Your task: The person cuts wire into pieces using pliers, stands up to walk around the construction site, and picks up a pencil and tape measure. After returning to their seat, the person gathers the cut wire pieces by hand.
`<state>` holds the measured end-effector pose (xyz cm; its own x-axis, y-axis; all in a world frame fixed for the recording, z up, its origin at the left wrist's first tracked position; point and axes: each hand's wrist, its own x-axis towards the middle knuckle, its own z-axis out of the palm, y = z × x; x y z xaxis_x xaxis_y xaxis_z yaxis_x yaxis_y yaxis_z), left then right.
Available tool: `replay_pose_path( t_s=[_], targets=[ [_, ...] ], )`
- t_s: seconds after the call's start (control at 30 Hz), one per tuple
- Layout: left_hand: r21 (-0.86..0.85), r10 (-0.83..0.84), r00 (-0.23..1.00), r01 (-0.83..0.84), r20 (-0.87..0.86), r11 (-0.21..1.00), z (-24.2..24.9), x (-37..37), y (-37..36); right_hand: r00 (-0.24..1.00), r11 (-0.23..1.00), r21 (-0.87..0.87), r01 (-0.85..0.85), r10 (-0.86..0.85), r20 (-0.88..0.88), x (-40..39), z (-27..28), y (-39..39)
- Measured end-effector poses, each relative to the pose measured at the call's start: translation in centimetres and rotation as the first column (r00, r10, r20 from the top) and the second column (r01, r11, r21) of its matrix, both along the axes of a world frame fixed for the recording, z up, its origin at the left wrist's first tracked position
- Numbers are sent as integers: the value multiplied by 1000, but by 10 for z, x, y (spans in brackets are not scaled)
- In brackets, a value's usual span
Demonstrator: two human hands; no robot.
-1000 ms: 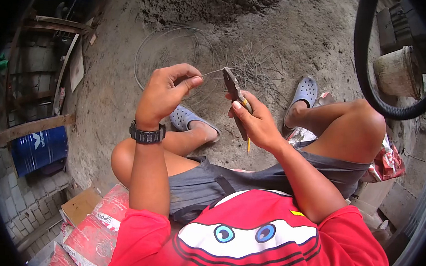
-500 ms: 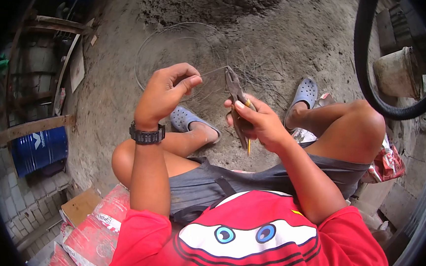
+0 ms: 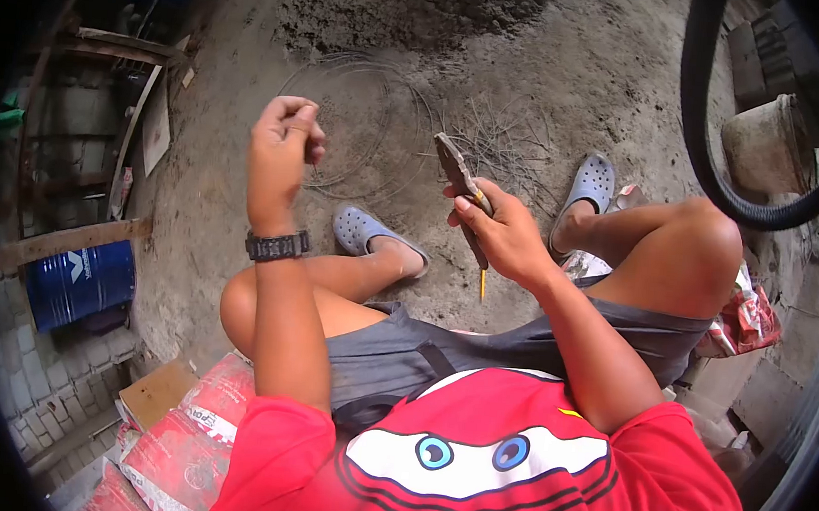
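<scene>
My right hand (image 3: pixel 504 229) grips dark, worn pliers (image 3: pixel 456 167), their jaws pointing up and to the left. The pliers are seen nearly edge-on, and a yellow strip shows below the hand. To the left, my left hand (image 3: pixel 287 140) is raised with its fingers curled in a pinch. Whether a thin wire is still between those fingers cannot be made out. A loose coil of wire (image 3: pixel 426 114) lies on the ground beyond the hands. Beside it is a scattered heap of short cut wires (image 3: pixel 503 141), just past the pliers' tip.
A dark mound (image 3: pixel 398 13) lies on the ground ahead. Red bags (image 3: pixel 182 458) and a cardboard box (image 3: pixel 157 392) are at lower left, near a blue drum (image 3: pixel 85 282). At right stand a dirty bucket (image 3: pixel 766 148) and a thick black hose (image 3: pixel 699 114).
My left hand has drawn left, away from the pliers. The wire seen between the hand and the jaws no longer shows. The pliers have turned edge-on in my right hand.
</scene>
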<state>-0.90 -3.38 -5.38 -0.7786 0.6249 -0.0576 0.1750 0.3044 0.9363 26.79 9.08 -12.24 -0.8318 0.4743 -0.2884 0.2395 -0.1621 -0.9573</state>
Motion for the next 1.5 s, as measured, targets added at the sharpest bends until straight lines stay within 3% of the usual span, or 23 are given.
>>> replay_pose_path(
  t_s=[0.07,0.1,0.17,0.27,0.43,0.5,0.53,0.6,0.67,0.7,0.77,0.8,0.87,0.9,0.97,1.0,1.07,1.23,1.3,1.4,1.5],
  targets=[
    [34,2,999,-4,47,999,0,-9,-7,983,977,-205,57,-19,182,5,-4,-2],
    [102,57,995,-66,87,993,0,-12,-9,983,977,-205,65,-26,184,7,-7,-4],
    [195,108,984,-135,143,972,0,-22,-15,955,865,-457,209,-80,285,10,-13,-6],
    [354,138,963,-215,231,910,1,-24,-16,948,779,-561,279,-130,291,11,-10,-8],
    [557,123,951,-267,282,787,10,-19,-18,949,791,-533,301,-198,244,8,-9,-10],
    [682,196,962,-273,191,678,18,-13,-20,951,797,-524,300,-208,228,8,-9,-8],
    [683,192,963,-270,190,678,23,-10,-21,956,808,-518,280,-190,222,8,-9,-9],
    [791,324,943,-257,78,556,35,-5,-20,961,821,-505,265,-181,210,8,-10,-8],
    [828,329,944,-206,28,522,50,-6,-17,970,823,-520,226,-139,202,9,-10,-11],
    [838,396,909,-110,-134,534,62,-6,-14,968,831,-507,227,-135,211,9,-10,-13],
    [816,469,778,93,-417,571,85,-6,-4,969,837,-501,219,-128,209,8,-11,-13],
    [702,475,619,179,-625,690,95,-12,0,970,840,-500,212,-118,213,8,-12,-14],
    [613,351,569,372,-744,697,103,-18,26,972,846,-491,208,-120,204,8,-14,-13],
    [615,357,562,377,-746,693,108,-26,36,971,850,-483,209,-125,202,8,-14,-11],
    [257,199,169,499,-965,828,121,-44,54,969,851,-473,228,-149,199,7,-15,-10],
    [259,203,165,504,-965,824,131,-53,64,964,847,-469,251,-171,205,7,-16,-9],
    [57,72,-2,599,-997,799,160,-72,81,959,838,-473,273,-199,201,5,-19,-7],
    [4,-73,114,564,-991,826,232,-83,95,950,795,-521,311,-243,197,5,-9,-3],
    [52,-157,368,499,-916,865,241,-88,95,943,763,-558,326,-225,243,6,-5,0],
    [-90,-253,445,356,-859,930,213,-67,84,946,753,-578,315,-199,256,10,-2,6],
    [-145,-326,569,340,-755,929,164,-14,67,963,781,-569,259,-161,217,13,3,4]
  ],
)
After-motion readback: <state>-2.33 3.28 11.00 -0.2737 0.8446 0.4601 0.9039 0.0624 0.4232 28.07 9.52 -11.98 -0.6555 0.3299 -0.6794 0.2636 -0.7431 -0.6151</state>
